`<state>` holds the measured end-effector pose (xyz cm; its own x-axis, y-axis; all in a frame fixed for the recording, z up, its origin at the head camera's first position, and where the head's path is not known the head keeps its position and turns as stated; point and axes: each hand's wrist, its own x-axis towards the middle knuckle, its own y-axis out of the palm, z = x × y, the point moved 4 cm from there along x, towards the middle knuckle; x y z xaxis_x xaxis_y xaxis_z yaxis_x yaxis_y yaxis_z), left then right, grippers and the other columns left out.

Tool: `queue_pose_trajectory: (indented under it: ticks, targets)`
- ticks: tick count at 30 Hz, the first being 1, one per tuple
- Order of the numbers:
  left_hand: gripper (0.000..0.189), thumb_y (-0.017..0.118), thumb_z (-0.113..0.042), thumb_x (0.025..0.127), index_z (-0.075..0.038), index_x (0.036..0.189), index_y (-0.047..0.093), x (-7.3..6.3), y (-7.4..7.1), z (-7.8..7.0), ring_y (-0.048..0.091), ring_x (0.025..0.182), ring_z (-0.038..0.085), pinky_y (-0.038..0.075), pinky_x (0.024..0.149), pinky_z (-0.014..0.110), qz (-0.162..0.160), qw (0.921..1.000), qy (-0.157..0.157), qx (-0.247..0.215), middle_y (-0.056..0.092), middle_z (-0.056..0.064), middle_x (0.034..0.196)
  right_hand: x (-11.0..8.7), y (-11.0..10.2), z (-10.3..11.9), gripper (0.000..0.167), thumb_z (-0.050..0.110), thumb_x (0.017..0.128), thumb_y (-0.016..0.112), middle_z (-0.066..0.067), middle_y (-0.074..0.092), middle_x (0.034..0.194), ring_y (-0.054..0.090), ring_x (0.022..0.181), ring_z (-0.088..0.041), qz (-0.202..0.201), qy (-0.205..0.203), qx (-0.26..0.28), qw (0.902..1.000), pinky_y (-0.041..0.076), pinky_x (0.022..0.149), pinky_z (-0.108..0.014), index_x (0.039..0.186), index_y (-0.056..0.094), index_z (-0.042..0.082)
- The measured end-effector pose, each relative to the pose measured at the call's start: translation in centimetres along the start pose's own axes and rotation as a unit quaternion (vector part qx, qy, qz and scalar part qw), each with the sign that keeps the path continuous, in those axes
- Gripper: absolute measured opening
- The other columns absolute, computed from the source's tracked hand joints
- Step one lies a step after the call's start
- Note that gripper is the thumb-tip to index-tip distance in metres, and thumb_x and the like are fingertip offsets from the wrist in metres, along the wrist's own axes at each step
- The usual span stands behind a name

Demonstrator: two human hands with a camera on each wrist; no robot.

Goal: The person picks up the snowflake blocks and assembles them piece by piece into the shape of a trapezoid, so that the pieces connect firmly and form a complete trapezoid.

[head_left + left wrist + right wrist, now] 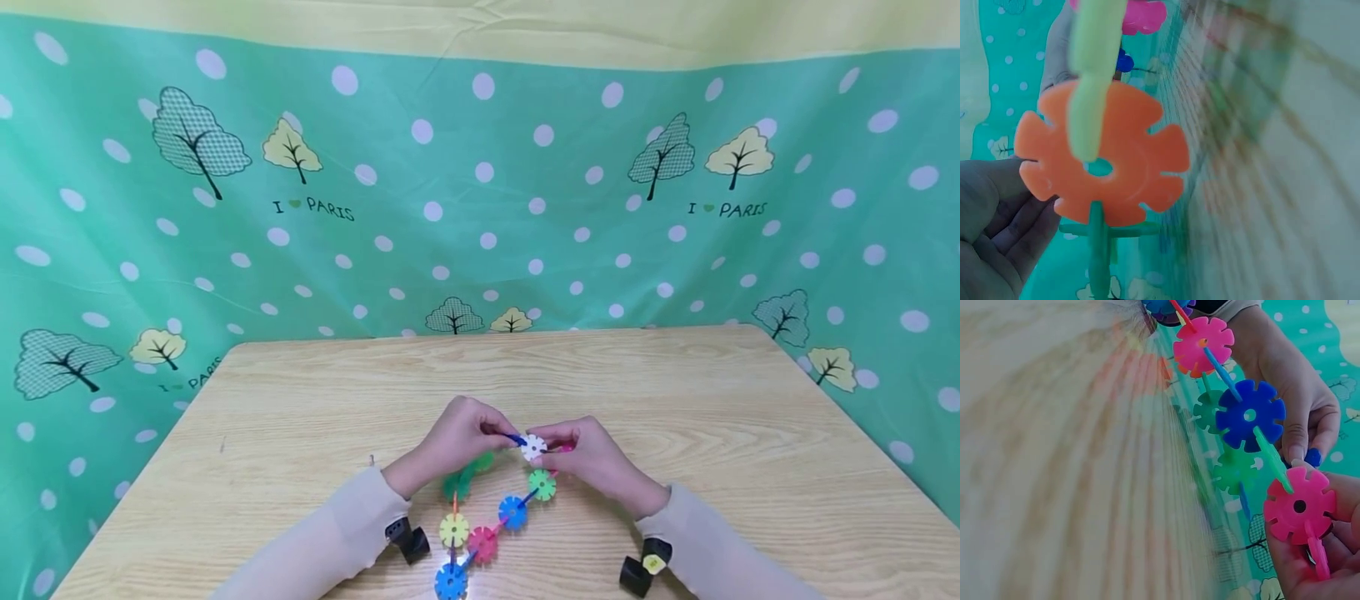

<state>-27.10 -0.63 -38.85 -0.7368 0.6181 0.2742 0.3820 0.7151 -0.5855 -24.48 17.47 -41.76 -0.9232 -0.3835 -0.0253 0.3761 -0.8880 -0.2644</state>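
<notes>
A chain of notched plastic discs hangs between the hands over the table. The left hand (465, 433) pinches a dark blue disc (516, 439), seen nearly edge-on and touching the white disc (533, 447). The right hand (588, 454) grips the chain's end beside that white disc, and a pink disc (1299, 506) lies against its fingers in the right wrist view. Lower in the chain are a light green disc (542, 484), a blue disc (513, 512) and a yellow disc (453, 530). An orange disc (1129, 150) is large in the left wrist view, partly covering the left hand (997, 231).
The wooden table (337, 392) stretches beyond both hands. Behind it hangs a green dotted curtain (480, 208) with printed trees. Black wrist cameras are strapped to both wrists. Another blue disc (451, 581) rests near the table's front edge.
</notes>
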Motion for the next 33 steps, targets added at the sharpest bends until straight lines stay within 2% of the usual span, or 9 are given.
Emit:
queue_pose_trajectory:
  ticks: [4, 7, 10, 15, 18, 23, 27, 33]
  targets:
    - [0.004, 0.073, -0.006, 0.080, -0.007, 0.083, 0.076, 0.0, 0.2, -0.2, 0.064, 0.067, 0.002, 0.053, 0.058, 0.019, -0.004, 0.9998, 0.021, 0.001, 0.073, 0.001, 0.078, 0.0, -0.1, 0.0, 0.044, 0.014, 0.080, 0.076, -0.015, 0.070, 0.098, 0.065, 0.070, -0.013, 0.000, -0.003, -0.004, 1.0000, 0.055, 0.061, -0.025, 0.118, 0.063, -0.003]
    - [0.003, 0.074, -0.007, 0.080, -0.005, 0.082, 0.076, 0.0, 0.4, -0.3, 0.064, 0.068, 0.000, 0.053, 0.059, 0.018, -0.005, 0.9995, 0.032, 0.005, 0.073, 0.002, 0.078, -0.1, -0.1, 0.1, 0.043, 0.015, 0.080, 0.076, -0.014, 0.070, 0.099, 0.064, 0.069, -0.012, 0.001, -0.001, -0.005, 1.0000, 0.055, 0.060, -0.025, 0.118, 0.063, -0.002]
    - [0.003, 0.074, -0.007, 0.080, -0.006, 0.083, 0.076, 0.0, 0.5, -0.2, 0.064, 0.069, 0.001, 0.053, 0.060, 0.018, -0.003, 0.9997, 0.024, 0.005, 0.073, 0.002, 0.078, -0.1, -0.1, 0.2, 0.042, 0.015, 0.080, 0.076, -0.015, 0.070, 0.099, 0.064, 0.069, -0.012, 0.001, 0.000, -0.005, 1.0000, 0.055, 0.059, -0.025, 0.117, 0.064, -0.002]
    - [0.006, 0.073, -0.008, 0.081, -0.007, 0.086, 0.075, 0.2, -0.1, 0.2, 0.064, 0.072, 0.001, 0.054, 0.064, 0.020, 0.037, 0.9991, -0.012, -0.014, 0.073, 0.000, 0.082, 0.0, 0.1, 0.2, 0.043, 0.014, 0.079, 0.076, -0.015, 0.070, 0.098, 0.064, 0.070, -0.014, 0.007, 0.003, 0.001, 1.0000, 0.056, 0.061, -0.028, 0.116, 0.063, -0.003]
    - [0.014, 0.074, -0.012, 0.081, -0.004, 0.093, 0.074, 0.4, -0.8, 0.7, 0.066, 0.077, 0.005, 0.054, 0.070, 0.021, 0.064, 0.9975, -0.022, -0.023, 0.073, 0.003, 0.088, 0.0, 0.0, 0.0, 0.043, 0.013, 0.078, 0.076, -0.014, 0.069, 0.098, 0.064, 0.071, -0.016, 0.009, 0.014, 0.002, 0.9999, 0.056, 0.061, -0.027, 0.116, 0.063, -0.004]
    - [0.024, 0.072, -0.013, 0.083, 0.000, 0.103, 0.070, 0.6, -2.2, 2.5, 0.066, 0.085, 0.012, 0.054, 0.077, 0.023, 0.075, 0.9943, -0.069, -0.029, 0.071, 0.008, 0.096, 0.0, -0.4, -0.7, 0.042, 0.011, 0.078, 0.075, -0.012, 0.069, 0.098, 0.062, 0.072, -0.015, 0.008, 0.030, -0.006, 0.9995, 0.052, 0.056, -0.022, 0.115, 0.063, -0.005]
    - [0.032, 0.069, -0.018, 0.086, 0.001, 0.112, 0.065, 0.4, -2.2, 3.5, 0.065, 0.090, 0.016, 0.053, 0.081, 0.027, 0.084, 0.9895, -0.117, -0.003, 0.070, 0.006, 0.099, 0.0, -0.5, -0.9, 0.042, 0.013, 0.078, 0.076, -0.011, 0.068, 0.097, 0.061, 0.076, -0.016, 0.004, 0.029, -0.015, 0.9995, 0.052, 0.059, -0.021, 0.114, 0.062, -0.005]
    - [0.045, 0.074, -0.029, 0.081, -0.003, 0.116, 0.063, -0.1, -1.3, 2.9, 0.063, 0.090, 0.016, 0.052, 0.083, 0.034, 0.104, 0.9778, -0.176, 0.046, 0.067, 0.001, 0.095, 0.1, -0.5, -0.9, 0.041, 0.014, 0.078, 0.076, -0.009, 0.069, 0.094, 0.063, 0.080, -0.015, -0.007, 0.033, -0.020, 0.9992, 0.053, 0.068, -0.023, 0.112, 0.063, -0.005]
